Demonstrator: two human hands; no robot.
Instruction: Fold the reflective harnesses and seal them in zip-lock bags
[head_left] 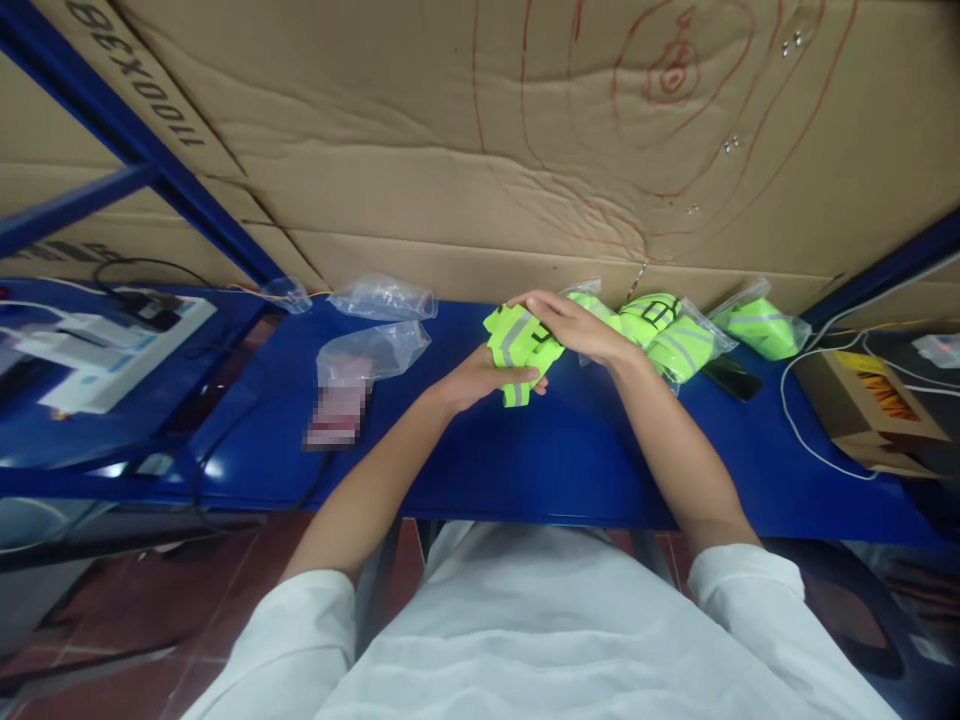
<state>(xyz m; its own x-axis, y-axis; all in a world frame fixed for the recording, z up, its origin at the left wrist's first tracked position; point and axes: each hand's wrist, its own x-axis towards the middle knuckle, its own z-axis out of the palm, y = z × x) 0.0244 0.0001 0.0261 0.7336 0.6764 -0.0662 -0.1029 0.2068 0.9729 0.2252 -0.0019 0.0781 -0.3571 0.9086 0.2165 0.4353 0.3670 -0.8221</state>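
Above the blue table, a small folded neon-yellow reflective vest (516, 340) with a grey stripe and dark trim is between my hands. My left hand (480, 380) grips its lower left part, thumb across the front and fingertips showing past the lower edge. My right hand (576, 326) is cupped over its upper right side, with the fingers close together along the top edge. Just right of my hands lie several more neon-yellow vests (679, 345), folded, at least some in clear plastic bags. Another bagged vest (761, 328) is farther right.
Clear plastic bags (382, 297) and a blurred pinkish packet (334, 415) lie left on the blue table (555, 460). A dark phone (731, 378), white cable and cardboard box (862, 410) are right. A power strip (135, 350) stands far left; a cardboard wall (375, 120) rises behind.
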